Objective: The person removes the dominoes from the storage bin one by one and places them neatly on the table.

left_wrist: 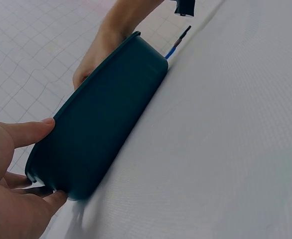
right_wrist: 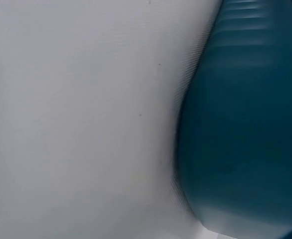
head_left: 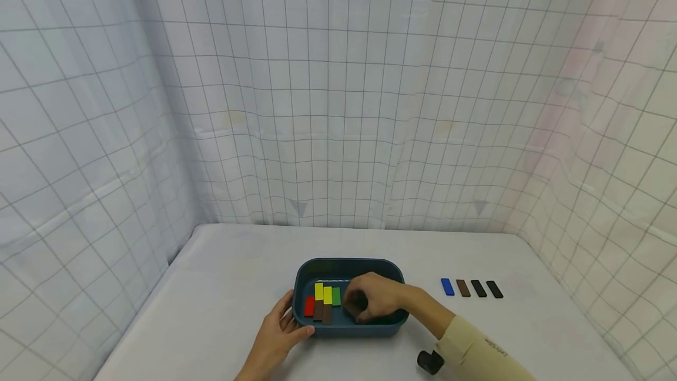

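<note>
Left hand (head_left: 276, 329) clamped on left end of teal tub (head_left: 351, 331), on table (head_left: 233, 275); inside: brown pair (head_left: 327, 314), red block (head_left: 309, 306), yellow pair (head_left: 319, 291), green block (head_left: 336, 297); right hand (head_left: 374, 297) in tub, fingertips hidden, can't tell whether grip holds anything; four blocks (head_left: 463, 288) off right

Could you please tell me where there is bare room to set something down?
The table is bare between its left edge and the left hand, and between tray and curtain. It is crowded in the tray, with blocks and the right hand, and at the right, where four more blocks lie.
</note>
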`<move>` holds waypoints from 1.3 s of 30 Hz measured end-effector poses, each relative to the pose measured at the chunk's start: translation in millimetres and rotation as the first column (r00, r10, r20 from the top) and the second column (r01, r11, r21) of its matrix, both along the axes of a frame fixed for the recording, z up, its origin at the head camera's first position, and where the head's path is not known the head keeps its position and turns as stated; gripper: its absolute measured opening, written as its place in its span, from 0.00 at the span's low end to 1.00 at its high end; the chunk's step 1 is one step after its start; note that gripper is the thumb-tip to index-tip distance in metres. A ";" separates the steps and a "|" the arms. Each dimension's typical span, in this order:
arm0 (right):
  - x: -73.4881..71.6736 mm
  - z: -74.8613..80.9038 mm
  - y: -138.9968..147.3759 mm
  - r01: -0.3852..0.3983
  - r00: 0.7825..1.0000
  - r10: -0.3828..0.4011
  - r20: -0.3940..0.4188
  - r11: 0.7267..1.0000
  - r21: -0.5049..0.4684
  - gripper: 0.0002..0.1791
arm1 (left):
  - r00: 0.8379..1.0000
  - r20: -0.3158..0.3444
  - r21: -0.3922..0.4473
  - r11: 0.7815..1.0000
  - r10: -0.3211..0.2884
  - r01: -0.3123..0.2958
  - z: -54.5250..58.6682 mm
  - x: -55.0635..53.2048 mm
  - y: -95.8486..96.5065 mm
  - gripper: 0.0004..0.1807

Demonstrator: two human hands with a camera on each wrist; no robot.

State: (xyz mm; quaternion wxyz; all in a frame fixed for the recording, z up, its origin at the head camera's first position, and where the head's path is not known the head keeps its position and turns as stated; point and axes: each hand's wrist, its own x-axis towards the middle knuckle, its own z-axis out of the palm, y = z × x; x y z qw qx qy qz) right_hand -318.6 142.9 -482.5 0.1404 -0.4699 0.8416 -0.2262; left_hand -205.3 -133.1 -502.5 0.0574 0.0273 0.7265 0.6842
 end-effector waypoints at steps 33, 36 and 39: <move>5.4 23.8 44.6 0.215 0.963 -0.243 -0.115 0.953 -0.212 0.22 | 1.000 -0.005 -0.048 0.999 0.025 -0.026 0.6 -1.0 0.7 0.56; 6.8 24.6 49.7 0.237 0.956 -0.268 -0.118 0.946 -0.222 0.23 | 1.000 -0.001 -0.051 0.998 0.026 -0.026 0.9 -1.4 1.0 0.56; 7.7 25.6 55.4 0.253 0.952 -0.285 -0.110 0.937 -0.240 0.23 | 1.000 0.000 -0.047 0.999 0.022 -0.022 0.9 -1.6 0.7 0.56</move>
